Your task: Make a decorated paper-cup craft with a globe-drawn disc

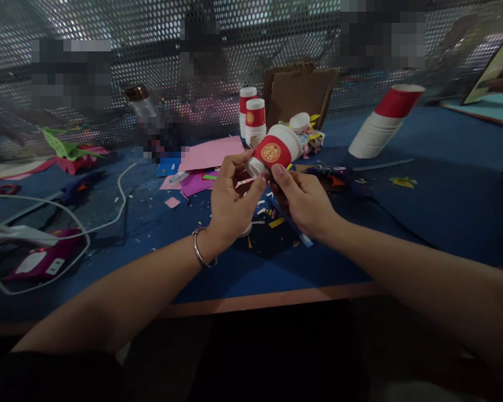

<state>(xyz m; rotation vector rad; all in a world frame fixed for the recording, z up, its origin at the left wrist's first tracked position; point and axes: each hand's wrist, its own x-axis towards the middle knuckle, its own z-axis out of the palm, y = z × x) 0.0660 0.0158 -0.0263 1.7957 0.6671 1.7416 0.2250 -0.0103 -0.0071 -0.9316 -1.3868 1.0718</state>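
A white paper cup [281, 144] with a red band and gold emblem is held tilted above the table, its wide rim toward the upper right. My left hand [235, 195] is closed around the narrow end, fingers and thumb on either side. My right hand [304, 201] is closed in a pinch, its thumb against the cup's lower side. Something dark shows by that thumb, too small to name. A slim blue bar [295, 226] with a pale end slants out under the right hand; I cannot tell whether the hand grips it.
Paper scraps [276, 222] lie below my hands. Behind are pink paper sheets [213, 153], stacked cups [255, 117] and a cardboard piece [299, 92]. A leaning cup stack [383, 123] stands right. At left are a purple power strip [46, 259], white cable [121, 190] and glue gun [79, 187].
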